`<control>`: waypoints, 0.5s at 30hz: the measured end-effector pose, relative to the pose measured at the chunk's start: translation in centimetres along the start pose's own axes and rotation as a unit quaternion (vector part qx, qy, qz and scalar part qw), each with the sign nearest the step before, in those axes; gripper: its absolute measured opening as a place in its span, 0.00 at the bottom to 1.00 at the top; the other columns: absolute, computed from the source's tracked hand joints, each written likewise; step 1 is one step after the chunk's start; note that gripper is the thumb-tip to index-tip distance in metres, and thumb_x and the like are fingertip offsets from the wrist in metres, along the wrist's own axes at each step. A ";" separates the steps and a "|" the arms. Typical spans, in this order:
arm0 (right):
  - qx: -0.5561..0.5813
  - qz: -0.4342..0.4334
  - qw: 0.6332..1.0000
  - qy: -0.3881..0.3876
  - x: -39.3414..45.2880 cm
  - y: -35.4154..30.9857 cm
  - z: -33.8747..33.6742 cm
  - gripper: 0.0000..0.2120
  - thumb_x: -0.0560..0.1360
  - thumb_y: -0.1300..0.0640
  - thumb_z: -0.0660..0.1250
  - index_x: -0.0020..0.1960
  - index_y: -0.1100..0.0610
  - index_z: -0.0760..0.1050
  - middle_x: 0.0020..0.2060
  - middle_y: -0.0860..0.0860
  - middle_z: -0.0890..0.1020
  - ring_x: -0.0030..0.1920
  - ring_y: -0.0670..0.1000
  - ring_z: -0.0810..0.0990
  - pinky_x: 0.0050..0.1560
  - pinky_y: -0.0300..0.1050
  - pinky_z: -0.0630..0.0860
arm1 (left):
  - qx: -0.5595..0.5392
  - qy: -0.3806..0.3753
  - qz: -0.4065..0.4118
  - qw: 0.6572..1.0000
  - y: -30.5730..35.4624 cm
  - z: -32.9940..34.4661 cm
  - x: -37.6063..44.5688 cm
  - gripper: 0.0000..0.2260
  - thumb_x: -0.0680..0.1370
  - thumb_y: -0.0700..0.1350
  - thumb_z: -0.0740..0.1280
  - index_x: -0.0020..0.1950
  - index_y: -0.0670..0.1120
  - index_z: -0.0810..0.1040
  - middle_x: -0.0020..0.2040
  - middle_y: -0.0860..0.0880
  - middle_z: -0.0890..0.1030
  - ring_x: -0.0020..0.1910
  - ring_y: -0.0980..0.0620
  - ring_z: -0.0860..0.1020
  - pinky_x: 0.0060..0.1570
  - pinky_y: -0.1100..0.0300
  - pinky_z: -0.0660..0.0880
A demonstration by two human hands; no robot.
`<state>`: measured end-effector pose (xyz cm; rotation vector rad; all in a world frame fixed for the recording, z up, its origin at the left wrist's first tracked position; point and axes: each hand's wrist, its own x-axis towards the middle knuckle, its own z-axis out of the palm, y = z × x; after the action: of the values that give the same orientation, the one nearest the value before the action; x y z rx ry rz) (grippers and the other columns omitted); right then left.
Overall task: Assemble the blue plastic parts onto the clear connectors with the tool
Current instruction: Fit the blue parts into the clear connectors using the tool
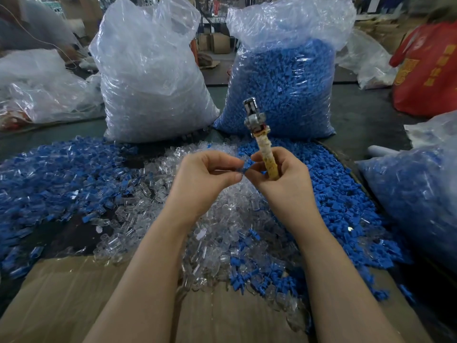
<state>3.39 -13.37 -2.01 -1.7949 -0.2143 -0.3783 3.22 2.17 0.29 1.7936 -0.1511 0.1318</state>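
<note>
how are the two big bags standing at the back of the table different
The left bag is filled with clear connectors, so it looks pale and glassy; the right bag is filled with blue parts. The left bag is full nearly to its top, while the right bag's blue fill stops lower, leaving empty crumpled plastic above. Both are clear plastic, upright and open-topped.

**Your table and its load**

Your dark table (pixel 356 115) carries loose clear connectors (pixel 217 226) between heaps of blue plastic parts (pixel 346 209), a cardboard sheet (pixel 61 293) nearest you, and two upright plastic bags: clear-filled (pixel 150 78), blue-filled (pixel 282 87).
</note>
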 end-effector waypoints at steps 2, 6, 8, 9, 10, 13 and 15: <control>0.005 0.006 1.000 0.004 0.0 0.0 0.1 0.10 0.72 0.58 0.74 0.45 0.46 0.75 0.38 0.47 0.82 0.39 0.48 0.81 0.38 0.40 0.78 | 0.018 0.006 0.002 1.000 -0.1 0.0 0.0 0.11 0.70 0.33 0.76 0.44 0.49 0.84 0.41 0.55 0.86 0.41 0.59 0.84 0.42 0.71 0.77; 0.034 0.020 0.999 0.006 -0.1 -0.1 0.1 0.10 0.72 0.59 0.74 0.44 0.47 0.76 0.37 0.47 0.82 0.39 0.47 0.81 0.38 0.37 0.78 | 0.059 0.030 0.014 0.998 -0.3 0.3 0.1 0.13 0.69 0.35 0.77 0.43 0.52 0.84 0.39 0.57 0.86 0.40 0.60 0.84 0.43 0.69 0.78; 0.054 0.026 0.998 0.000 -0.1 -0.2 0.1 0.10 0.72 0.60 0.74 0.45 0.47 0.76 0.37 0.45 0.82 0.38 0.43 0.80 0.38 0.32 0.76 | 0.071 0.043 0.021 0.996 -0.4 0.5 0.1 0.13 0.69 0.36 0.78 0.42 0.54 0.84 0.39 0.58 0.85 0.40 0.61 0.83 0.42 0.69 0.78; 0.064 0.029 0.998 -0.003 -0.1 -0.2 0.0 0.10 0.73 0.61 0.74 0.45 0.47 0.76 0.36 0.43 0.82 0.37 0.41 0.79 0.37 0.31 0.75 | 0.076 0.048 0.026 0.996 -0.4 0.5 0.0 0.13 0.69 0.36 0.78 0.42 0.54 0.84 0.38 0.59 0.85 0.39 0.61 0.83 0.42 0.69 0.79; 0.071 0.031 0.997 -0.004 -0.1 -0.2 0.0 0.10 0.73 0.62 0.73 0.46 0.48 0.76 0.36 0.41 0.82 0.36 0.39 0.79 0.37 0.30 0.75 | 0.078 0.051 0.030 0.995 -0.4 0.6 0.0 0.13 0.69 0.36 0.78 0.42 0.54 0.84 0.38 0.59 0.85 0.39 0.61 0.83 0.42 0.68 0.79; 0.078 0.030 0.996 -0.002 -0.1 -0.2 0.0 0.11 0.73 0.63 0.73 0.46 0.49 0.76 0.35 0.38 0.81 0.36 0.38 0.79 0.38 0.29 0.74 | 0.076 0.061 0.037 0.995 -0.4 0.8 0.0 0.12 0.69 0.36 0.78 0.42 0.53 0.84 0.38 0.57 0.85 0.39 0.60 0.84 0.42 0.67 0.80; 0.077 0.026 0.997 0.000 -0.1 -0.3 0.1 0.11 0.72 0.63 0.73 0.46 0.49 0.76 0.36 0.37 0.81 0.37 0.38 0.79 0.38 0.29 0.74 | 0.067 0.070 0.036 0.995 -0.3 0.9 -0.1 0.12 0.69 0.35 0.77 0.42 0.52 0.84 0.38 0.56 0.85 0.39 0.60 0.84 0.42 0.66 0.80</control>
<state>3.25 -13.24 -1.81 -1.6444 -0.1899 -0.3163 3.23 1.38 -0.25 1.9055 -0.1090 0.3263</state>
